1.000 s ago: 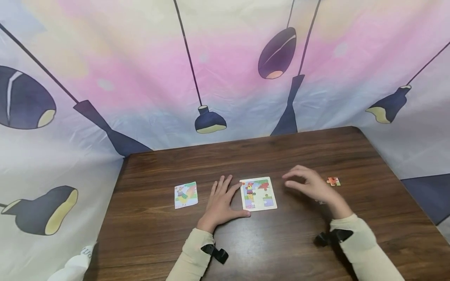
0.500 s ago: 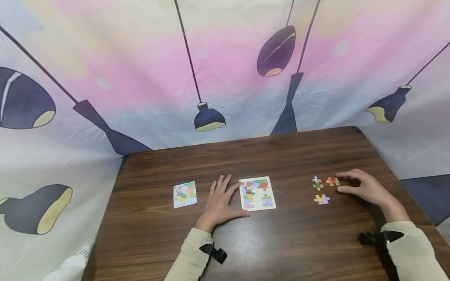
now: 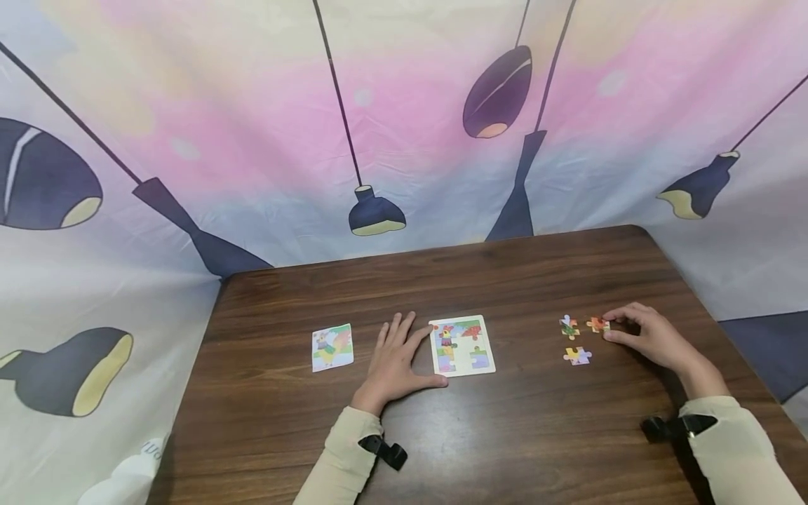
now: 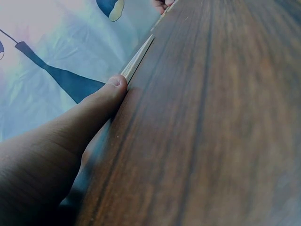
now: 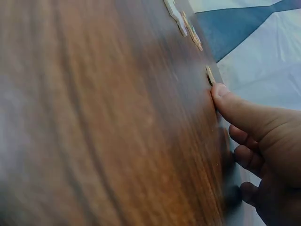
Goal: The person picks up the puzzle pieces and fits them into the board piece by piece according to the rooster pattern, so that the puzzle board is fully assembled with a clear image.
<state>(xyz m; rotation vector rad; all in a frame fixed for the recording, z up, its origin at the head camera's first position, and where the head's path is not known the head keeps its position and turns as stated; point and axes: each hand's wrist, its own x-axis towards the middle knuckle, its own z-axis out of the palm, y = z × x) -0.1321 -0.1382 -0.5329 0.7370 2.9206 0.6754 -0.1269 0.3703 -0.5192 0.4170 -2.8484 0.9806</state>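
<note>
My left hand [image 3: 393,372] rests on the table with its fingers spread, index fingertip and thumb touching the left side and lower edge of a square jigsaw board [image 3: 489,354]. Several pieces with a rooster picture fill part of it, around a bare white area. In the left wrist view the thumb meets the edge of the board [image 4: 139,57]. At the right, my right hand [image 3: 663,345] pinches the right end of a red-orange puzzle piece [image 3: 595,324] between thumb and index finger. The right wrist view shows the thumb at the edge of this piece [image 5: 209,74].
Left of the held piece lie a green puzzle piece [image 3: 569,327] and a yellow-purple puzzle piece [image 3: 577,356]. A rooster picture card [image 3: 332,348] lies left of my left hand. The wooden table [image 3: 505,449] ends at a cloth backdrop [image 3: 271,140] printed with lamps.
My right hand has moved right from beside the board to the loose pieces, and its thumb and finger have closed on the red-orange piece. The left hand has stayed in place.
</note>
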